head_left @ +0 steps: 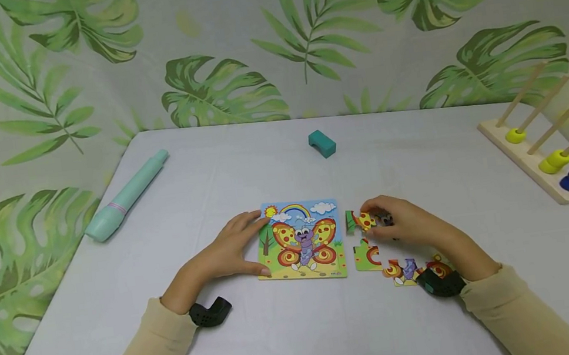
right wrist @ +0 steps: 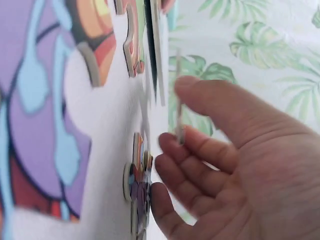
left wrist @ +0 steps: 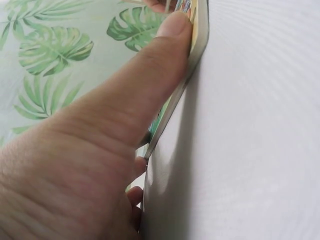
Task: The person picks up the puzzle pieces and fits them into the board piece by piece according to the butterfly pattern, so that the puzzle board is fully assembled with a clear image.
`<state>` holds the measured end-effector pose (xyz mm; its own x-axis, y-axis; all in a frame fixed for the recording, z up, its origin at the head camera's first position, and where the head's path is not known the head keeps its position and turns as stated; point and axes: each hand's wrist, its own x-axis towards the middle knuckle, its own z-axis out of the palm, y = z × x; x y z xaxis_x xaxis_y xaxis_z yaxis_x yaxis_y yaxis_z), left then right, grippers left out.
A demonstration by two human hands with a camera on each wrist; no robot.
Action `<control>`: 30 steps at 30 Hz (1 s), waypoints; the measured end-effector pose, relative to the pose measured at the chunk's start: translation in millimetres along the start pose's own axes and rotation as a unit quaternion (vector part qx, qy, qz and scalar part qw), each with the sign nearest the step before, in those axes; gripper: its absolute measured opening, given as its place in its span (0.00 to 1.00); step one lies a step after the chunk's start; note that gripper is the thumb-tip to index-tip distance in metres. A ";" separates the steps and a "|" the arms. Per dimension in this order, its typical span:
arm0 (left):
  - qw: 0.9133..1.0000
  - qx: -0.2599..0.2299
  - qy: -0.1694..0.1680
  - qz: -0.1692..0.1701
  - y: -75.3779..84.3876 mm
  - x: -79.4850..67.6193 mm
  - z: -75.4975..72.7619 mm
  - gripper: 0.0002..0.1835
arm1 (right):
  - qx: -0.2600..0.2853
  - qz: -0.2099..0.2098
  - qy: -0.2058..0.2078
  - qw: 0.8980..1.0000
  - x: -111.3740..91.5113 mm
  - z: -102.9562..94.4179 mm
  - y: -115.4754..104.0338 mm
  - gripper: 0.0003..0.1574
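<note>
A square butterfly puzzle board lies on the white table. My left hand spans its left edge, thumb pressing on the near corner and index fingertip on the far corner. Between thumb and fingers, my right hand pinches a thin puzzle piece printed yellow and red. In the right wrist view that piece stands edge-on, above the table. Loose pieces lie around this hand: a green and red corner piece, a purple one, and others partly hidden by hand and wrist.
A teal arched block lies beyond the board. At the far left is a mint-green tube-shaped object. On the right stands a wooden peg rack with yellow and blue rings. A leaf-print cloth hangs behind the table.
</note>
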<state>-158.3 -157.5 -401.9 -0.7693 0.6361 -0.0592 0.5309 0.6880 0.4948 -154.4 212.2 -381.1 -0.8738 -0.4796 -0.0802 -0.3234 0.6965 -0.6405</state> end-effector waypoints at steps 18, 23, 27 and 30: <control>1.000 -0.003 0.009 0.007 0.5 -1.2 -1.2 0.55 | 0.036 -0.175 0.051 0.983 12.1 17.5 -77.2 0.30; 1.000 -0.001 0.012 0.011 -1.0 -0.5 -0.5 0.55 | 0.032 -0.173 0.025 0.984 29.1 41.3 -91.5 0.29; 1.000 -0.001 0.015 0.016 -1.8 -0.5 0.2 0.55 | 0.010 -0.153 0.003 0.988 41.5 56.7 -93.2 0.28; 1.000 0.002 0.015 0.014 -2.3 -0.9 1.1 0.55 | -0.006 -0.143 -0.004 0.990 48.9 64.8 -91.9 0.28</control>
<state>-158.4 -159.3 -403.9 -0.7649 0.6438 -0.0198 0.5530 0.6722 0.4923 -143.8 90.2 -375.7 -0.7431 -0.6619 0.0979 -0.5617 0.5377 -0.6287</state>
